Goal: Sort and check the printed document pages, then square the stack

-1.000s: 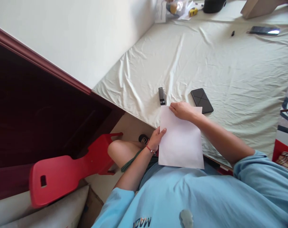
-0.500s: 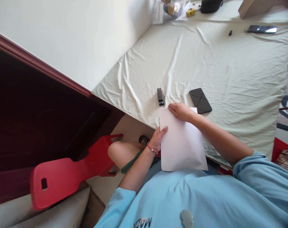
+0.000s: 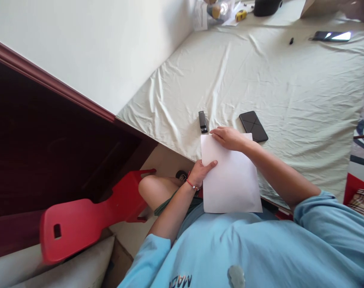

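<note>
A bed (image 3: 290, 92) covered with a wrinkled pale sheet fills most of the view, with a white wall along its left side. Below the wall, a red plastic chair (image 3: 88, 216) stands beside the person's bare knee. The person, in a light blue shirt, holds a white sheet of paper (image 3: 230, 180) over the bed's near edge and their lap. The right hand (image 3: 228, 138) lies on the paper's top edge — its grip is clamped on that edge, fingers on top. The left hand (image 3: 201, 172), with a red bracelet at the wrist, has its grip closed on the paper's left edge, thumb lying across the face. A black phone (image 3: 253, 126) lies on the sheet just beyond the right hand. A small black stapler (image 3: 202, 121) lies just beyond the paper's top left corner.
</note>
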Demonstrator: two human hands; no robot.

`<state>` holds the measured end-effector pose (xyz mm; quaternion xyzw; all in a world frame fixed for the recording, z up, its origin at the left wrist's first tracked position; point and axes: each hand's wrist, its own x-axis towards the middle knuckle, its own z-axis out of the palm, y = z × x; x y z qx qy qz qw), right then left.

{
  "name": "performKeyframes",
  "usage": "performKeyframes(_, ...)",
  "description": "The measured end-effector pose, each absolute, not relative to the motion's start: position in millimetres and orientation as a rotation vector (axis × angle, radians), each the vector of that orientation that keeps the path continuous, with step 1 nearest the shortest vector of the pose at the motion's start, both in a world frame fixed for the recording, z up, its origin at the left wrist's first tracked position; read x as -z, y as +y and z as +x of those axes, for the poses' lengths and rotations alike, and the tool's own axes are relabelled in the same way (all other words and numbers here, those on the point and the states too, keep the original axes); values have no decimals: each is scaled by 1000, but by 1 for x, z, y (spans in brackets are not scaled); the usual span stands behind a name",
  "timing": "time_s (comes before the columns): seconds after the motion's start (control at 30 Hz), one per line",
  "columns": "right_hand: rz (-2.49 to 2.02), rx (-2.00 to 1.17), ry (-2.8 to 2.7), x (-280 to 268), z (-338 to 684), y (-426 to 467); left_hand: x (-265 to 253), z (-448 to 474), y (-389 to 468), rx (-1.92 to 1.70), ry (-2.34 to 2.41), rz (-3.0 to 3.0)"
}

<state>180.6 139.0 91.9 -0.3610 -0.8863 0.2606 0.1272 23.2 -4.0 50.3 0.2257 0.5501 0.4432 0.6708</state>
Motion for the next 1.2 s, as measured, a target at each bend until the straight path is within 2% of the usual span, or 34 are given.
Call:
performKeyframes(0.47, -1105, -811, -2469, -94, 168, 144, -56, 27, 4, -994, 1231, 510)
performKeyframes(0.7, -1011, -949, -2454, -84, 166, 149, -49, 27, 10, -995, 1240, 497)
performKeyframes(1.03, -1367, -894, -2605, -73, 161, 163, -41, 16, 14, -934, 1300, 342)
performKeyframes(1.2, -1479, -833, -2617, -62, 151, 182, -41, 9, 10, -1031, 1289, 253)
